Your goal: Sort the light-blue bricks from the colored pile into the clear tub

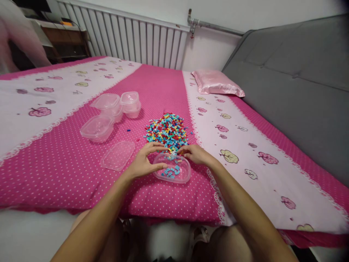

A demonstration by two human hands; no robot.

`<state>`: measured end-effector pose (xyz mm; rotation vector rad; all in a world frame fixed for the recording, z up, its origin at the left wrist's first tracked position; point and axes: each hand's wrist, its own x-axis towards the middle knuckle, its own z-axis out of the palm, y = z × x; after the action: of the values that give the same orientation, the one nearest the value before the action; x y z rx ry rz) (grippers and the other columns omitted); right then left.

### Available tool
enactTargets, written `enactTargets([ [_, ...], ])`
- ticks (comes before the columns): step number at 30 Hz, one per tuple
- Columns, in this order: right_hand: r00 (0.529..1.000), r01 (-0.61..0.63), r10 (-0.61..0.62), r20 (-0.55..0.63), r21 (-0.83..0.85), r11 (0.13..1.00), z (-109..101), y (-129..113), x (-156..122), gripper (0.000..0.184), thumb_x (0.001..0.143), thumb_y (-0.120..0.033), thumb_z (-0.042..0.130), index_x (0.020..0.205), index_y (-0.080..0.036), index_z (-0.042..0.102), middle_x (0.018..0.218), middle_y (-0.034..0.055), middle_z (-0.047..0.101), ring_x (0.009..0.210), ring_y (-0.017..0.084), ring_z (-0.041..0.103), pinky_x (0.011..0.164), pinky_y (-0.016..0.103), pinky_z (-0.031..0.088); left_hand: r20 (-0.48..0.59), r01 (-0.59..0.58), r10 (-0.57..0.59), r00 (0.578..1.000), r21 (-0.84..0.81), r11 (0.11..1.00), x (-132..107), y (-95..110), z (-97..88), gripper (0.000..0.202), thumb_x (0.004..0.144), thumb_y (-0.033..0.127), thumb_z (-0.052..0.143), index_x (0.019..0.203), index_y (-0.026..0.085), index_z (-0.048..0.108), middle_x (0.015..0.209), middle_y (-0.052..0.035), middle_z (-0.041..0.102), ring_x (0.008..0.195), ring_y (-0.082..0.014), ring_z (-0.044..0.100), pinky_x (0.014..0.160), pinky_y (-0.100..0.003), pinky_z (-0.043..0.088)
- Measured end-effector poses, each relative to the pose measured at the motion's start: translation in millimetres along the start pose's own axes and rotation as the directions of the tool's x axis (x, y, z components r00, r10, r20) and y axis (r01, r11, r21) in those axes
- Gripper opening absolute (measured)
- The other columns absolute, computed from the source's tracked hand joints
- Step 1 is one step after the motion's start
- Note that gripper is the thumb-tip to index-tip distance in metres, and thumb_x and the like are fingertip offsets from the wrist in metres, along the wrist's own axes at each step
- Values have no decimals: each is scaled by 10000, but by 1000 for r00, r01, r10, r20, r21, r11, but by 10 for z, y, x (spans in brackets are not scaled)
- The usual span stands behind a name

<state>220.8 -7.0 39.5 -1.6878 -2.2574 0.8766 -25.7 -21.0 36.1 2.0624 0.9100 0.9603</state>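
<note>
A heap of small, mixed-colour building bricks [167, 131] lies on the pink bedspread. Just in front of it sits a clear plastic container [185, 174] with several light-blue bricks [171, 171] inside. My left hand [145, 160] is at the container's left side, fingers stretched toward the heap's near edge and thumb apart over the rim; I see nothing held in it. On the other side, my right hand [194, 153] has its fingers bent together at the near right edge of the heap. Whatever is between those fingertips is too small to make out.
A clear lid [118, 155] lies flat left of the container. Beyond it stand several lidded clear containers [98, 127], some stacked. Single bricks lie loose near the heap. A pink pillow [216, 82] rests by the grey headboard [289, 72]. Another person [21, 32] is at far left.
</note>
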Motion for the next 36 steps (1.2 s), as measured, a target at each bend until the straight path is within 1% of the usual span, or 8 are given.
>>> enactTargets([
  [6,990,-23,26,-135,25,999,32,64,58,465,813,-30,480,1227,-198,604,1034,38,714,913,154,644,855,275,470,359,-10,4,933,14,1000,-86,-83,77,1031,493,474,865,1392,259,409,1455,-126,378,1354,-336,337,1132,-504,265],
  [13,961,-25,17,-277,-24,999,-24,54,45,486,811,-63,518,1280,-184,560,1244,76,629,1046,164,617,946,283,433,422,-21,47,905,-67,998,-114,-72,50,982,534,394,865,1389,246,407,1363,-121,495,1224,-303,495,1060,-449,385],
  [17,963,-38,16,-269,-78,996,-67,-6,-10,301,802,-117,560,1070,-181,682,973,43,723,856,157,658,793,249,470,518,47,10,855,-97,994,-134,-37,-81,961,558,337,857,1396,243,396,1350,-123,511,1173,-281,543,1014,-429,436],
  [19,983,-58,41,-177,-92,994,-54,-50,-32,219,778,-153,609,970,-183,709,825,20,727,765,149,658,690,221,460,531,80,-23,847,-85,993,-141,-42,-145,958,559,315,855,1396,237,396,1333,-127,529,1168,-283,548,1011,-437,436],
  [23,991,-134,127,-53,-185,974,34,-130,-33,212,706,-177,694,916,-196,719,803,15,728,744,147,657,640,204,429,498,108,-69,865,-51,993,-144,-79,-181,961,570,316,846,1407,253,378,1311,-119,546,1165,-280,548,1007,-446,437],
  [30,970,-207,174,-167,-206,956,-46,-178,-74,169,738,-162,645,890,-178,717,822,46,727,761,158,653,667,223,438,421,82,-52,906,-53,995,-139,-109,-61,996,545,350,863,1409,262,377,1317,-116,532,1158,-281,543,1006,-452,429],
  [33,960,-101,81,-267,-63,993,-154,-255,-175,162,757,-181,640,908,-175,699,777,25,713,705,137,641,665,225,450,422,82,-51,905,-56,995,-134,-110,-39,1001,549,363,861,1414,270,365,1323,-114,525,1158,-279,541,1011,-454,422],
  [36,968,100,-71,-239,112,989,-208,-383,-279,187,748,-212,669,927,-165,686,774,17,702,666,116,629,656,218,469,414,70,-43,909,-52,996,-131,-109,-28,1000,558,373,855,1418,256,357,1349,-125,500,1183,-285,523,1022,-454,412],
])
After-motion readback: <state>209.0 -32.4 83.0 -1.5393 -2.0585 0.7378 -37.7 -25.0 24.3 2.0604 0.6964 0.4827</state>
